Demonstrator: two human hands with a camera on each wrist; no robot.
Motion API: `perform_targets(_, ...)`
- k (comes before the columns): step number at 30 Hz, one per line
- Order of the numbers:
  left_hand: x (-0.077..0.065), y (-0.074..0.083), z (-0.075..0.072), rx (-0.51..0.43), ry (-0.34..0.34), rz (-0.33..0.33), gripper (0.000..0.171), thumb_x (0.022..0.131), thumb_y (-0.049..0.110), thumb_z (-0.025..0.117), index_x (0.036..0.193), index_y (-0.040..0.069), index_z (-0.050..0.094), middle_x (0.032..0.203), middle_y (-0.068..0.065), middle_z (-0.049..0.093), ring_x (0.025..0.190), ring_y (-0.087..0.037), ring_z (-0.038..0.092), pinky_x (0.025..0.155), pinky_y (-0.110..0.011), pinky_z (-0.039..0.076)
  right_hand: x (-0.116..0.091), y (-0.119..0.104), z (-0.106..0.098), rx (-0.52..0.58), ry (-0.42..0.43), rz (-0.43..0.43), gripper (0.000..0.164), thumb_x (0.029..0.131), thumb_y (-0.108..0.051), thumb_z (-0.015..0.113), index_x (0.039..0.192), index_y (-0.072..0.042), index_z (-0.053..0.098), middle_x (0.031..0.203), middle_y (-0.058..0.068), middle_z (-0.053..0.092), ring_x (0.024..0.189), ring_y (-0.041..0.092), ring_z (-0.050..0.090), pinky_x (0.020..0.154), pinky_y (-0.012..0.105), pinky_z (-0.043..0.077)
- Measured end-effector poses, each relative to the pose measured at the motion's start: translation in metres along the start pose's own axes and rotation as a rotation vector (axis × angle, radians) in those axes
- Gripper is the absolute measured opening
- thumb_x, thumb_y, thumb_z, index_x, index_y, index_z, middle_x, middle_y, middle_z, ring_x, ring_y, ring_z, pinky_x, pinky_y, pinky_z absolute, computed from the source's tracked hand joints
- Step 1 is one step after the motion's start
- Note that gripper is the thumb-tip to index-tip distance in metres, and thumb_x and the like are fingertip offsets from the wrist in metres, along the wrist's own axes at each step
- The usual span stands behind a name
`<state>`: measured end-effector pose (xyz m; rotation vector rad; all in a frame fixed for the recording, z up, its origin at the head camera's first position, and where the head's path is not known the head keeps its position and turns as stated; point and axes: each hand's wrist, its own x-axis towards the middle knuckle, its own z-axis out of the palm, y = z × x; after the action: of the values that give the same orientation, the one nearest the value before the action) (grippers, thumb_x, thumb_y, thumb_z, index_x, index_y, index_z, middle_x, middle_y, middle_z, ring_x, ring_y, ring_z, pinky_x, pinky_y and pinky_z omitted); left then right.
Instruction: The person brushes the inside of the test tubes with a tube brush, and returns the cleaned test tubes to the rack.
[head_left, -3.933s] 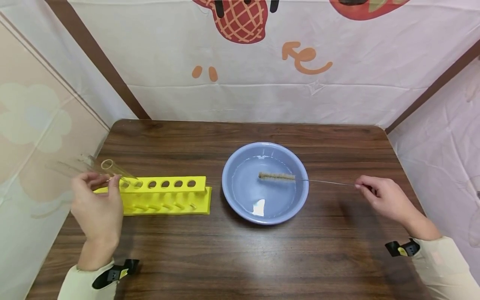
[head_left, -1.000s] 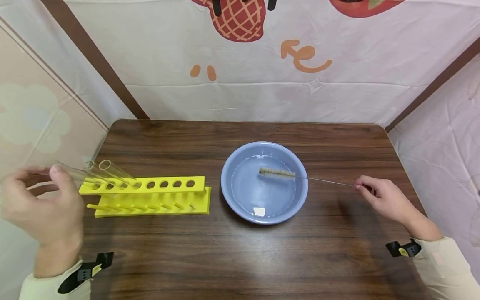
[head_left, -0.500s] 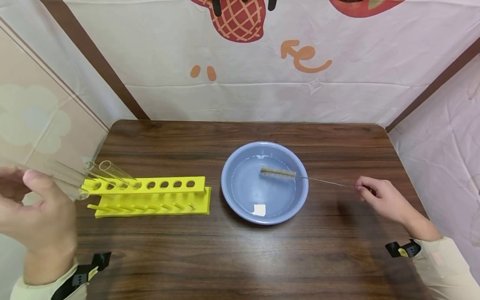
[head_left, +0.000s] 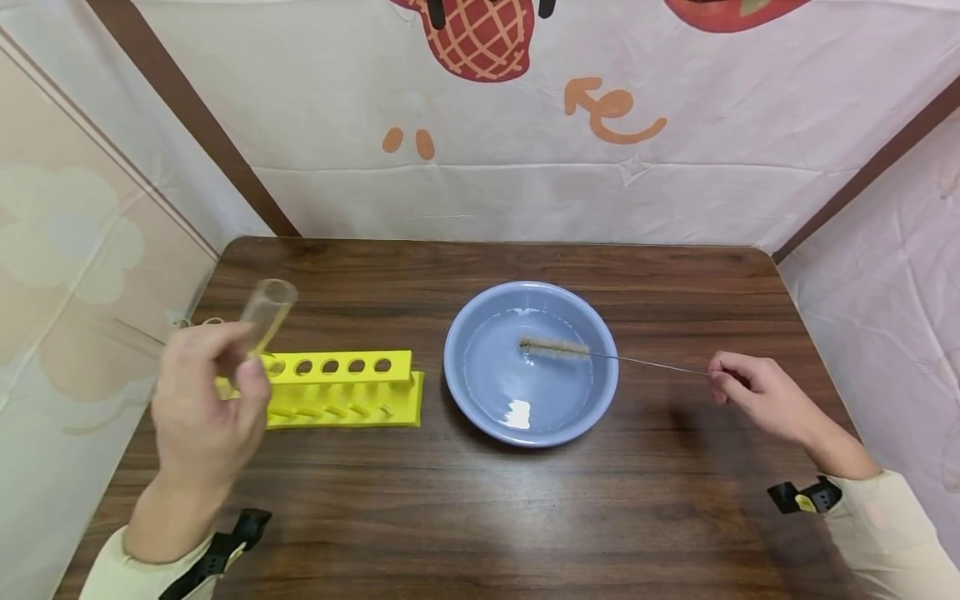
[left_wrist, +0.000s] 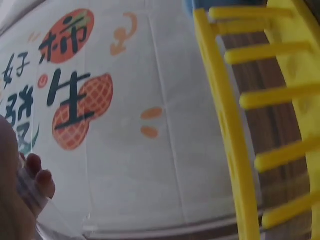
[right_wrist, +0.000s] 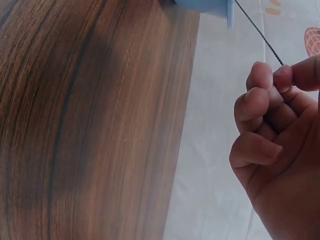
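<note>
My left hand holds a clear glass test tube above the left part of the yellow test tube rack, the tube's open mouth tilted up and away. At the left edge of the left wrist view, fingers curl around the glass. Behind the hand, the rims of other test tubes show at the rack's left end. My right hand pinches the end of the thin wire handle of a test tube brush. Its bristly head lies over the water in the blue basin.
The basin stands mid-table, just right of the rack. Brown wooden table extends in front of both. Printed cloth hangs along the back and both sides.
My left hand has moved from the far left back to the right, over the rack, and now holds a test tube with its mouth raised. The right hand and brush have hardly moved.
</note>
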<state>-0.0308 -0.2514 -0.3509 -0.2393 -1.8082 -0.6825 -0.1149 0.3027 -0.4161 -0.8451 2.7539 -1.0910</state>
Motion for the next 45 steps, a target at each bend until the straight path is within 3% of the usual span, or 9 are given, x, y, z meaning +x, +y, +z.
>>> perform_targets(3, -0.005, -0.002, 0.000, 0.009, -0.207, 0.073, 0.049, 0.105, 0.038, 0.047, 0.104, -0.008, 0.063, 0.084, -0.023, 0.056, 0.067, -0.030, 0.047, 0.067, -0.024, 0.039, 0.001, -0.001, 0.001, 0.024, -0.017, 0.006, 0.030, 0.100, 0.007, 0.053, 0.082, -0.016, 0.057, 0.070, -0.009, 0.055, 0.056, 0.010, 0.046, 0.051, 0.026, 0.037)
perform_targets(7, -0.006, 0.000, 0.004, 0.036, -0.402, 0.160, 0.046, 0.109, 0.038, 0.045, 0.113, -0.002, 0.066, 0.096, -0.020, 0.062, 0.061, -0.025, 0.053, 0.048, -0.034, 0.041, 0.001, 0.001, 0.002, 0.053, -0.033, 0.005, 0.033, 0.097, 0.011, 0.050, 0.080, -0.017, 0.056, 0.070, -0.007, 0.056, 0.059, 0.015, 0.051, 0.054, 0.026, 0.039)
perform_targets(10, -0.006, 0.001, 0.010, 0.071, -0.493, 0.197, 0.042, 0.110, 0.037, 0.044, 0.118, 0.003, 0.068, 0.100, -0.017, 0.066, 0.060, -0.026, 0.057, 0.045, -0.041, 0.044, 0.001, 0.002, 0.003, 0.072, -0.040, -0.004, 0.032, 0.096, 0.012, 0.050, 0.080, -0.015, 0.057, 0.070, -0.007, 0.056, 0.061, 0.015, 0.053, 0.055, 0.026, 0.040)
perform_targets(14, -0.009, 0.001, 0.018, 0.100, -0.564, 0.226, 0.042, 0.111, 0.037, 0.042, 0.121, 0.005, 0.068, 0.099, -0.014, 0.069, 0.074, -0.034, 0.066, 0.058, -0.047, 0.052, 0.002, 0.002, 0.005, 0.079, -0.053, -0.012, 0.031, 0.097, 0.011, 0.048, 0.080, -0.013, 0.058, 0.069, -0.007, 0.056, 0.062, 0.014, 0.053, 0.056, 0.026, 0.041)
perform_targets(19, -0.012, 0.002, 0.026, 0.136, -0.658, 0.248, 0.041, 0.112, 0.033, 0.037, 0.124, 0.005, 0.065, 0.099, -0.014, 0.069, 0.088, -0.035, 0.066, 0.068, -0.048, 0.051, 0.003, 0.001, 0.006, 0.067, -0.054, -0.002, 0.035, 0.099, 0.011, 0.046, 0.079, -0.014, 0.058, 0.069, -0.008, 0.055, 0.062, 0.011, 0.054, 0.057, 0.026, 0.043)
perform_targets(32, -0.023, 0.005, 0.042, 0.171, -0.780, 0.258, 0.048, 0.113, 0.036, 0.028, 0.129, 0.007, 0.063, 0.101, -0.010, 0.067, 0.090, -0.032, 0.065, 0.072, -0.045, 0.051, 0.002, -0.004, 0.011, 0.085, -0.081, -0.010, 0.038, 0.099, 0.010, 0.048, 0.076, -0.018, 0.059, 0.067, -0.009, 0.054, 0.057, 0.010, 0.049, 0.052, 0.026, 0.038)
perform_targets(38, -0.026, 0.005, 0.047, 0.176, -0.811, 0.250, 0.029, 0.105, 0.020, 0.054, 0.130, 0.007, 0.063, 0.103, -0.010, 0.068, 0.093, -0.033, 0.065, 0.075, -0.046, 0.052, 0.002, -0.007, 0.013, 0.091, -0.077, 0.025, 0.039, 0.101, 0.009, 0.042, 0.075, -0.015, 0.058, 0.067, -0.009, 0.053, 0.057, 0.015, 0.051, 0.053, 0.027, 0.041)
perform_targets(45, -0.027, 0.005, 0.051, 0.173, -0.809, 0.245, 0.032, 0.097, 0.012, 0.066, 0.128, 0.007, 0.064, 0.102, -0.010, 0.068, 0.092, -0.033, 0.066, 0.073, -0.045, 0.052, 0.003, -0.014, 0.012, 0.312, -0.049, 0.056, 0.037, 0.106, 0.006, 0.032, 0.078, -0.005, 0.054, 0.063, 0.004, 0.051, 0.052, 0.020, 0.047, 0.046, 0.033, 0.040)
